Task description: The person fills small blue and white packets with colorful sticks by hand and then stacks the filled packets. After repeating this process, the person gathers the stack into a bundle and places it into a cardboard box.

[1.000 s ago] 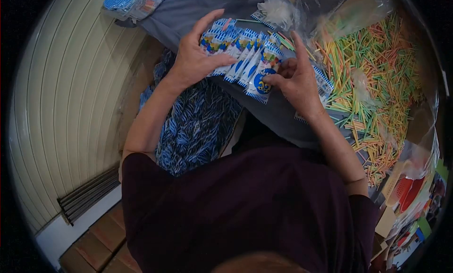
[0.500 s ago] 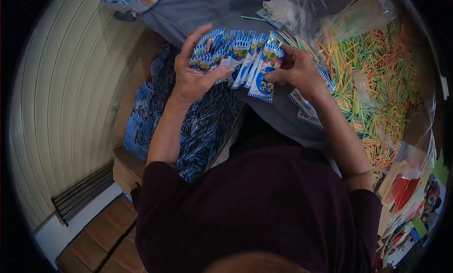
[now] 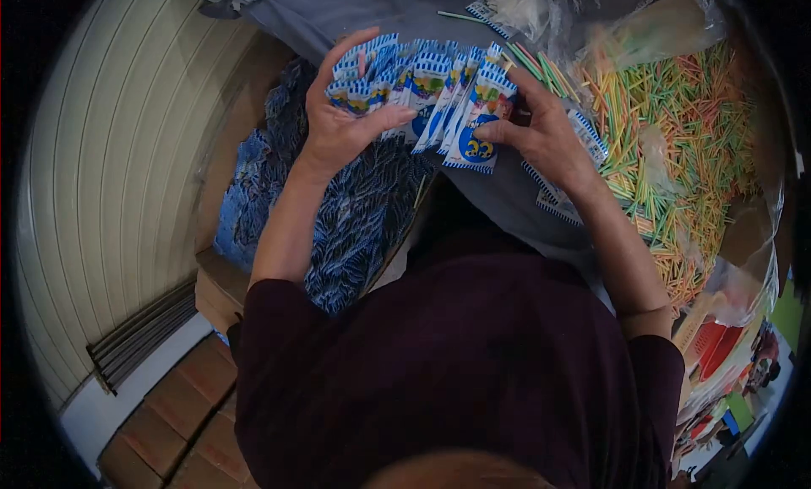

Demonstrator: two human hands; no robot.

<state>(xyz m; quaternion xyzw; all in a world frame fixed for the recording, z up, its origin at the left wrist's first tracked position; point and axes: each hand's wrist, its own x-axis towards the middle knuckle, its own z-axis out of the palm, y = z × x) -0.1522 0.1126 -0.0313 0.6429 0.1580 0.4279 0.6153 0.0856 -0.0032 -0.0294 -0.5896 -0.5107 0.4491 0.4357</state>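
Observation:
Between my two hands is a fanned row of small blue-and-white printed packets (image 3: 429,88) with striped ends. My left hand (image 3: 340,122) wraps round the left end of the row, its thumb lying across the front. At the other end, my right hand (image 3: 541,138) pinches the outermost packet (image 3: 480,122), thumb on its printed face and fingers behind it. The row is held up over a grey cloth (image 3: 498,203). More packets (image 3: 587,138) lie on the cloth behind my right hand, partly covered by it.
A cardboard box (image 3: 221,181) full of blue striped packets (image 3: 355,214) stands below my left arm. To the right lies a big heap of thin coloured sticks (image 3: 667,143) in clear plastic (image 3: 655,50). Closed cartons (image 3: 182,388) sit on the floor, lower left, near a ribbed wall (image 3: 127,151).
Both hands still hold the row of packets, which now sits slightly higher in view. The right hand's fingers have shifted a little on the end packet. The view has tilted slightly.

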